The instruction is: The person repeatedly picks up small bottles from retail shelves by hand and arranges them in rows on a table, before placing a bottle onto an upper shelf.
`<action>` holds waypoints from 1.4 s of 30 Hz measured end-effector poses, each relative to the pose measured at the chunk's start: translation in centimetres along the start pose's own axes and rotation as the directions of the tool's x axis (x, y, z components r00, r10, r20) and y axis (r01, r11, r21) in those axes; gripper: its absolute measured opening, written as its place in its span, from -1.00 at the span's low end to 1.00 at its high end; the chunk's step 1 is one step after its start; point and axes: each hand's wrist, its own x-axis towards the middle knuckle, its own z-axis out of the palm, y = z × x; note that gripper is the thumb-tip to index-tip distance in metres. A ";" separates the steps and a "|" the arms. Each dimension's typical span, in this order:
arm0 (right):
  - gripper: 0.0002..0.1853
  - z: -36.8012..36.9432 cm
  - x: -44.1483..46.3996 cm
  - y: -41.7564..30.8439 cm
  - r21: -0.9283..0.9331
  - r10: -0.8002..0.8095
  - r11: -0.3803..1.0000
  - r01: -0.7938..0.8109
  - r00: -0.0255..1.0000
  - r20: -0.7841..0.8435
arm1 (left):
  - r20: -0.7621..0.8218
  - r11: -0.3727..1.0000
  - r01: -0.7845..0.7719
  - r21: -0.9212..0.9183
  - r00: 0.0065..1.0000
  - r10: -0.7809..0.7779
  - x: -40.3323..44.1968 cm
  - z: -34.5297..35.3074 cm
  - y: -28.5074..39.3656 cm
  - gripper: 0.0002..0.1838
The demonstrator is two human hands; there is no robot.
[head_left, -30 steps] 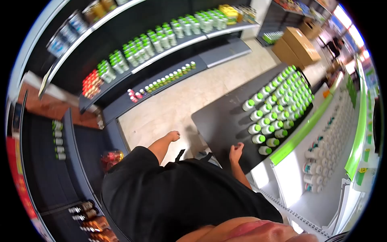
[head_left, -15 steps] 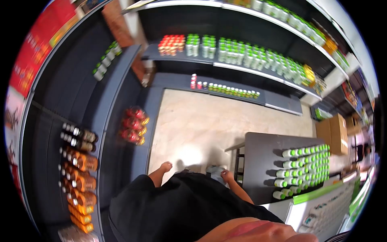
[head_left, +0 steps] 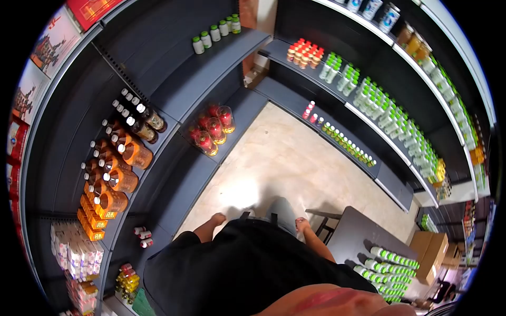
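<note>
The left hand is hanging near the low shelf, the right hand beside the bench where green-capped white bottles are standing, so moving slowly is looking wise, but I cannot tell if either grip is wide or narrow, and any writing is looking too small to read.

The table is dark grey, its bottles green-capped white, the shirt black.

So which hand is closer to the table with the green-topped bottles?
Right. The right hand is beside the dark table, with a gap between them; the left hand is farther off, on the side away from it.
</note>
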 end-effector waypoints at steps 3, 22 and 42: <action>-0.87 -0.2 2.6 -1.6 0.037 0.004 0.999 -0.003 0.999 -0.042 | -0.144 0.793 -0.029 -0.608 0.987 -0.074 5.0 -1.7 4.9 -0.65; -0.79 -16.9 19.1 -15.5 0.235 -0.035 0.971 0.052 0.997 -0.074 | -0.245 0.998 0.031 -0.055 0.968 -0.043 22.4 -37.0 16.1 -0.69; -0.87 -13.6 30.5 -39.4 -0.300 -0.486 0.796 0.526 0.850 0.200 | -0.241 0.846 -0.491 -0.209 0.864 0.442 30.7 -59.6 24.0 -0.61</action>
